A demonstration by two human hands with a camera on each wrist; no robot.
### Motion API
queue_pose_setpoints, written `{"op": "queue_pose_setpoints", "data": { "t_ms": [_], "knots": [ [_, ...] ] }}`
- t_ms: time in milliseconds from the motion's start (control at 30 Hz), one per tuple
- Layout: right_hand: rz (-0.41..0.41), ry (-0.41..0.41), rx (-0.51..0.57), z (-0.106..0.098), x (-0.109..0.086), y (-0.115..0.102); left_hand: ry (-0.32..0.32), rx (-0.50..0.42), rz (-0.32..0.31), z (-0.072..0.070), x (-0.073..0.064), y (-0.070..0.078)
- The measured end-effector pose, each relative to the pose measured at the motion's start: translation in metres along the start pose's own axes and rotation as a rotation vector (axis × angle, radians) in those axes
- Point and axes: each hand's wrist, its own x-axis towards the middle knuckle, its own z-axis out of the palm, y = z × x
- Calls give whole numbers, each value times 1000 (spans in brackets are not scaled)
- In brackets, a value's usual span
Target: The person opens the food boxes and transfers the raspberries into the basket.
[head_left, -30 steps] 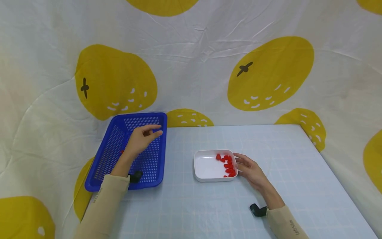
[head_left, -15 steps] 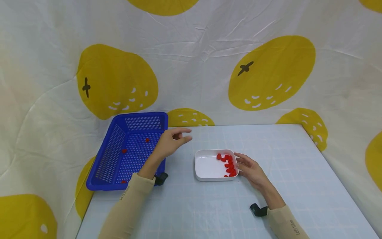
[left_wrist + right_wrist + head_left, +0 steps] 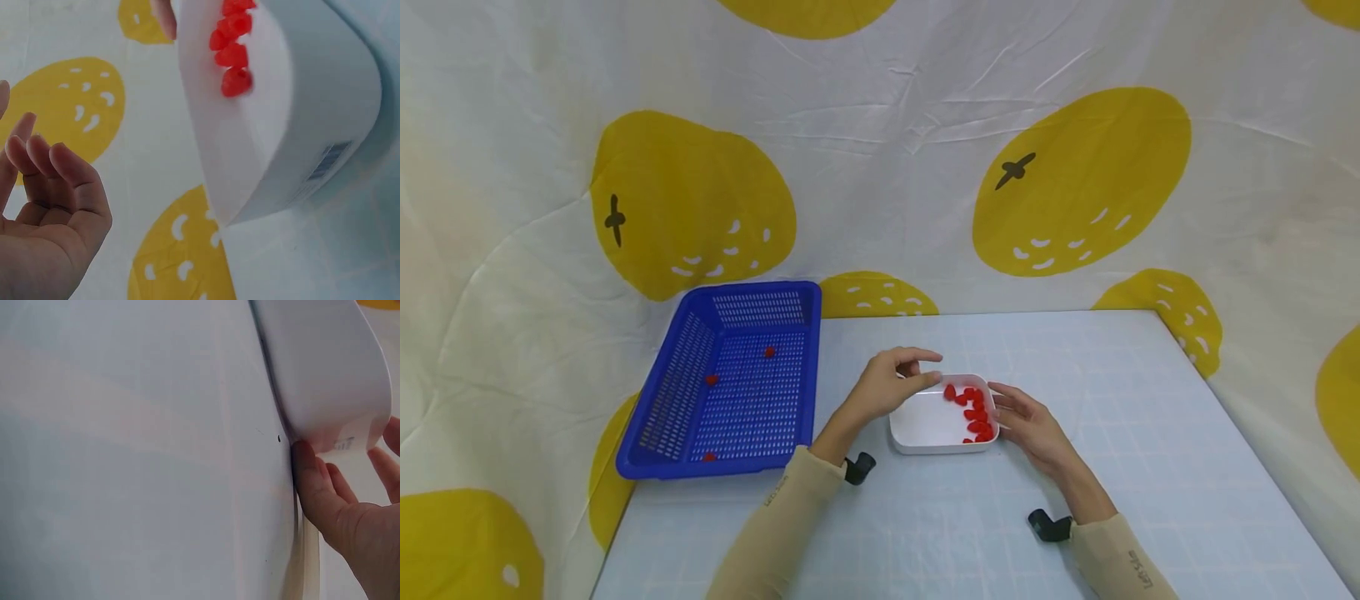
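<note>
A white rectangular tray [image 3: 917, 427] lies on the table, with several red raspberries [image 3: 977, 415] gathered toward its right end. My left hand [image 3: 883, 385] hovers over the tray's far left corner, thumb and forefinger apart, nothing between them. In the left wrist view the other fingers of that hand [image 3: 56, 231] curl loosely, left of the tray [image 3: 331, 69] and its raspberries [image 3: 236, 82]. My right hand [image 3: 1033, 429] rests its relaxed fingers against the tray's right end wall. The right wrist view has that hand's thumb [image 3: 309, 475] at the tray's base near the table.
A blue perforated basket [image 3: 814, 367] stands at the table's left side, with a few red raspberries [image 3: 712, 380] spread over its bottom. Behind the table [image 3: 940, 533] hangs a white cloth [image 3: 880, 192] with yellow fruit prints. Small black cameras [image 3: 859, 468] sit at both wrists.
My left hand has moved right, from above the blue basket to the white tray, uncovering the raspberries in the basket. The right hand and the tray have stayed in place.
</note>
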Motion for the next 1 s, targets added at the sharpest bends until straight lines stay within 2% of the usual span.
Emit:
{"op": "queue_pose_setpoints", "data": {
  "t_ms": [200, 433, 567, 700, 800, 1000],
  "knots": [
    [12, 6, 5, 1, 1, 1, -39, -44, -26, 30, 3, -21],
    [7, 20, -6, 0, 1, 0, -70, -45, -39, 53, 10, -34],
    [1, 9, -3, 0, 0, -1, -112, -47, -44, 63, 16, -41],
    [-3, 9, -2, 1, 0, -2, -149, -78, -15, 72, 20, -48],
    [0, 14, -4, 1, -1, -2, -168, -57, -4, 77, 22, -53],
    [-10, 6, -12, 1, -1, -2, -184, 7, -74, 83, 23, -57]
  ]
}}
